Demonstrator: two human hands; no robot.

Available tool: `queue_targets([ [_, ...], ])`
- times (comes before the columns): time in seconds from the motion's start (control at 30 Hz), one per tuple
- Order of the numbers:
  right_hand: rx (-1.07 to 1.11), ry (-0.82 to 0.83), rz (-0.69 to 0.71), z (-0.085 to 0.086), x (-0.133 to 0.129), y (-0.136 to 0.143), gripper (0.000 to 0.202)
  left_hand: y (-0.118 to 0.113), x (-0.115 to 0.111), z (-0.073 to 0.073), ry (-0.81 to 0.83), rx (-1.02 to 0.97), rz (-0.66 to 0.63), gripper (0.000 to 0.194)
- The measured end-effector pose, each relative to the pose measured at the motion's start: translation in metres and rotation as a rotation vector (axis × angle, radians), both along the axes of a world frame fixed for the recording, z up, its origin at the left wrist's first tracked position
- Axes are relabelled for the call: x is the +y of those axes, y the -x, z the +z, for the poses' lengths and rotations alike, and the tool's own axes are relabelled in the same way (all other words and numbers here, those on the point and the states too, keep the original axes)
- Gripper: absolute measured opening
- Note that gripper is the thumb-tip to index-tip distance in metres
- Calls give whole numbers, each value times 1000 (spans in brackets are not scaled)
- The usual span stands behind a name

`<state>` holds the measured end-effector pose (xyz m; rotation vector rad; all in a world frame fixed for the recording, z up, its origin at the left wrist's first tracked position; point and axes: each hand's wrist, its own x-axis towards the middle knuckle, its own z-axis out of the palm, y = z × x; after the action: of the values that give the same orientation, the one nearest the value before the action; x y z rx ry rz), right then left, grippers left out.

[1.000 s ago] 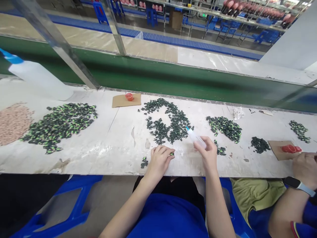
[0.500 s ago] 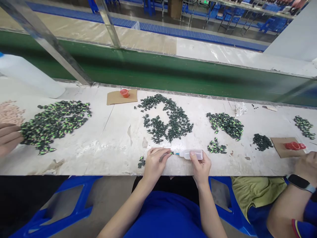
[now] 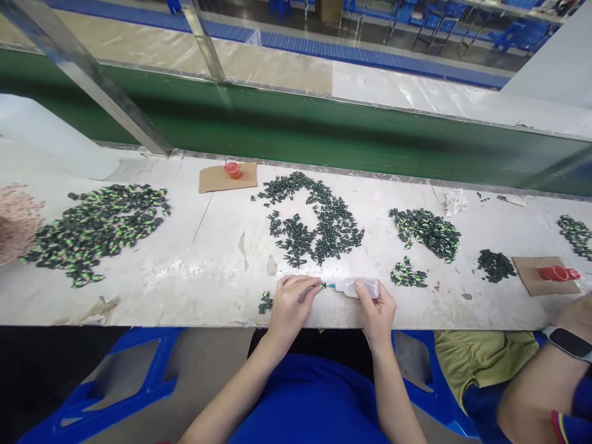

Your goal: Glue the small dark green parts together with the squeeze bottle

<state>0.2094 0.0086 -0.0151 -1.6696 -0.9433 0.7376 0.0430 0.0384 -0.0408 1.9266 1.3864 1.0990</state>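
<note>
Near the table's front edge my left hand pinches a small dark green piece. My right hand is closed around a translucent squeeze bottle, whose thin blue tip points left at the piece, very near it. Several dark pieces lie just left of my left hand. Beyond both hands a large ring-like spread of dark green pieces covers the white table. To the right lie a pile of dark and bright green pieces and a smaller cluster.
A red cup stands on cardboard; another red cup is at right. Green-black pieces and pink pieces lie left. A co-worker's arm with a watch reaches in at right. A metal post rises at left.
The view has shifted slightly. The other person's hand at the far left is out of view. My hands hold nearly the same pose, with piece and bottle tip still close together.
</note>
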Motion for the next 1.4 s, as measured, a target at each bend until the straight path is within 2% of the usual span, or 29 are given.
queue_targets([
  [0.2, 5, -5, -39, 1, 0, 1, 31, 0, 0, -1, 2, -12, 11, 7],
  [0.5, 29, -12, 14, -4, -1, -1, 31, 0, 0, 0, 9, -5, 10, 8],
  [0.83, 37, -36, -23, -5, 0, -1, 34, -1, 0, 0, 4, -23, 29, 8],
  [1.13, 264, -242, -183, -8, 5, -16, 33, -1, -2, -2, 1, -32, 16, 8],
  [1.27, 192, -254, -189, -6, 23, -22, 49, 1, -2, -2, -2, -39, 9, 9],
  [1.4, -10, -170, -281, -9, 38, -25, 53, 1, -1, -4, -47, -3, -7, 10],
])
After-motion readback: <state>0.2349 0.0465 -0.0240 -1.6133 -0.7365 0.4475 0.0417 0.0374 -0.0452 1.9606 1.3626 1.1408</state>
